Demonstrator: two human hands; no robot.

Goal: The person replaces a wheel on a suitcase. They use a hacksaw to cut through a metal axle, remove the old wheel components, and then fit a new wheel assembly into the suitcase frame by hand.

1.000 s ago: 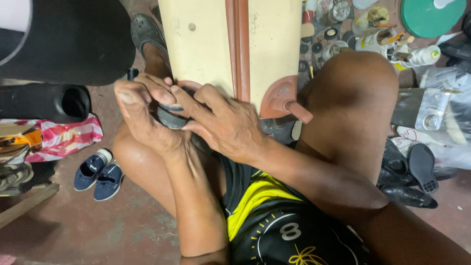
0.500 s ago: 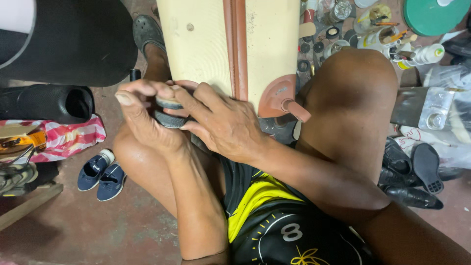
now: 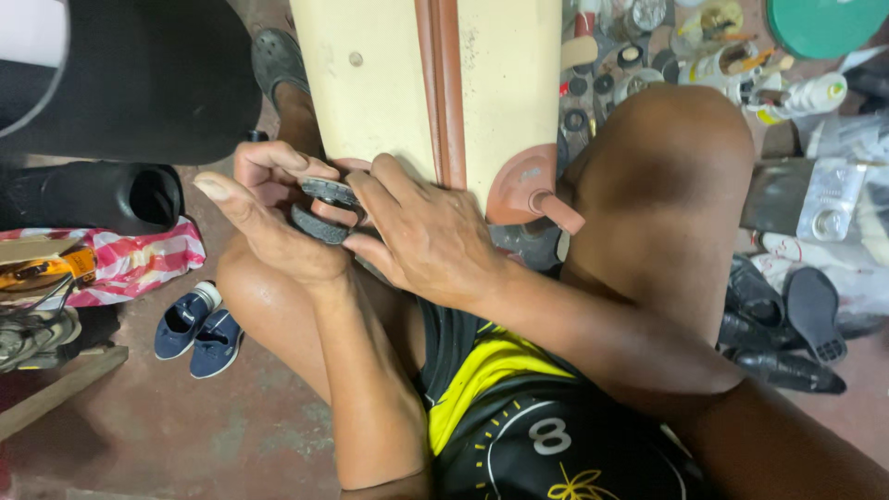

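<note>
My left hand [image 3: 269, 222] and my right hand [image 3: 421, 236] meet in front of my left knee and together hold a small dark rubber shoe heel piece [image 3: 324, 206]. Left fingers curl over its far edge and the thumb sticks out to the left. Right fingers press on its near and right side. A second grey layer shows at the top of the piece. Just beyond the hands stands a cream wooden board with a brown centre strip [image 3: 435, 83].
A black cylinder [image 3: 102, 196] and a big black object lie at left. Small blue shoes [image 3: 199, 329], a striped red cloth [image 3: 139, 264] and a wooden stick are on the floor. Black shoes [image 3: 778, 324], bottles and tins [image 3: 741, 65] crowd the right.
Both hands with the heel piece have shifted slightly away from my body toward the board. The left fingers have opened a little, showing more of the piece.
</note>
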